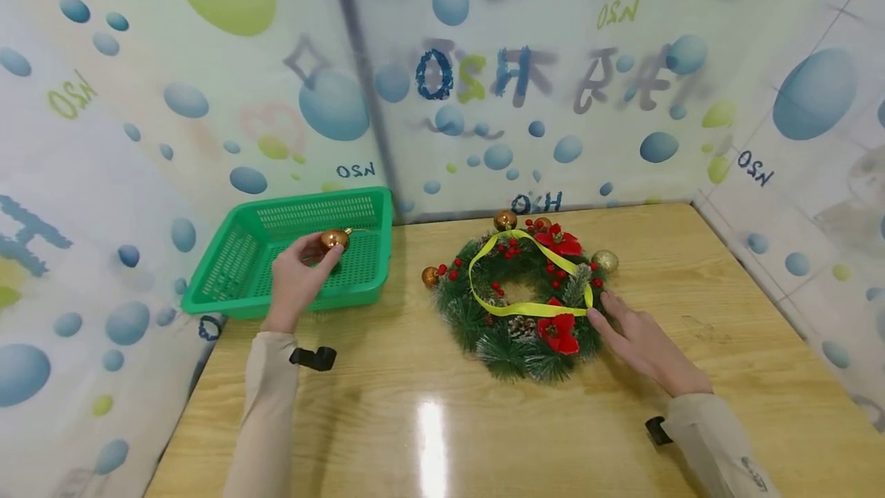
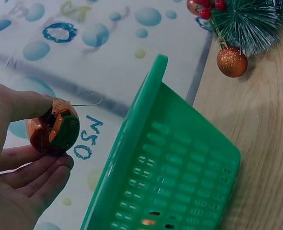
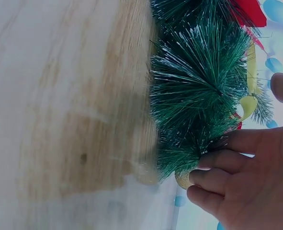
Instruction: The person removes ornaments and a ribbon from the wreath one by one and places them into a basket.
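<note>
My left hand (image 1: 301, 277) pinches a shiny copper Christmas ball (image 1: 335, 240) above the green basket (image 1: 283, 303). In the left wrist view a thin wire loop (image 2: 87, 99) sticks out from the ball's top. On the table lies a green Christmas wreath (image 1: 477, 329) with red flowers, berries, pinecones and several balls around its edge. A yellow ribbon (image 1: 525, 308) loops over the wreath. My right hand (image 1: 643, 344) rests at the wreath's right side, fingers extended; in the right wrist view its fingertips touch the green needles (image 3: 198, 86) near a gold ball (image 3: 183, 180).
The wooden table (image 1: 387, 398) meets a wall sheet (image 1: 456, 129) printed with bubbles at the back and both sides. The basket stands at the back left, with something copper-coloured (image 2: 148, 222) showing through its holes.
</note>
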The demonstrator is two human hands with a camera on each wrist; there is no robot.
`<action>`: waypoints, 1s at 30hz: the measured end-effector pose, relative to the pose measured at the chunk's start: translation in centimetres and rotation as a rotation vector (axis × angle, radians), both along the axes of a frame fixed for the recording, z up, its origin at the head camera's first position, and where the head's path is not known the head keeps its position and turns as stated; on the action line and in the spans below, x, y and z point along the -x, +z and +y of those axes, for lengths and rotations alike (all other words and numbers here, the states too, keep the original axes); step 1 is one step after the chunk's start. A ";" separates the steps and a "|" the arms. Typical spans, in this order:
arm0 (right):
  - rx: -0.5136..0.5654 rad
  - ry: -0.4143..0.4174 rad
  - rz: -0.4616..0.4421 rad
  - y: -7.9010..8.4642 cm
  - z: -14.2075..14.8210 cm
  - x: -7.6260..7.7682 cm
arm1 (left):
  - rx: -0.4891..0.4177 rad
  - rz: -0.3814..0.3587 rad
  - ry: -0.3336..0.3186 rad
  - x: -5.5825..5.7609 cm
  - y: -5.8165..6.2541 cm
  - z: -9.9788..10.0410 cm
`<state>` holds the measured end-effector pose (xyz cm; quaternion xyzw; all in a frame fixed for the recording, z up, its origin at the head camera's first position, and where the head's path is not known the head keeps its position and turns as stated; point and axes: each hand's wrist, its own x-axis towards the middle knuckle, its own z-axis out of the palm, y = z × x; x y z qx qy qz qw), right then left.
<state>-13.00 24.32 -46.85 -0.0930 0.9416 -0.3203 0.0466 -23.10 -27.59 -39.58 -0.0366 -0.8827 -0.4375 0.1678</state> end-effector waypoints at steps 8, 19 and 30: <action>-0.013 0.010 0.027 -0.2 -0.2 0.1 | 0.009 -0.024 -0.006 -0.3 0.5 -0.9; -0.028 0.002 0.023 -0.3 0.0 0.2 | 0.079 -0.063 0.063 0.1 0.7 -3.3; -0.010 0.000 0.017 -0.5 -0.1 0.1 | 0.123 -0.117 0.057 0.6 1.1 -4.7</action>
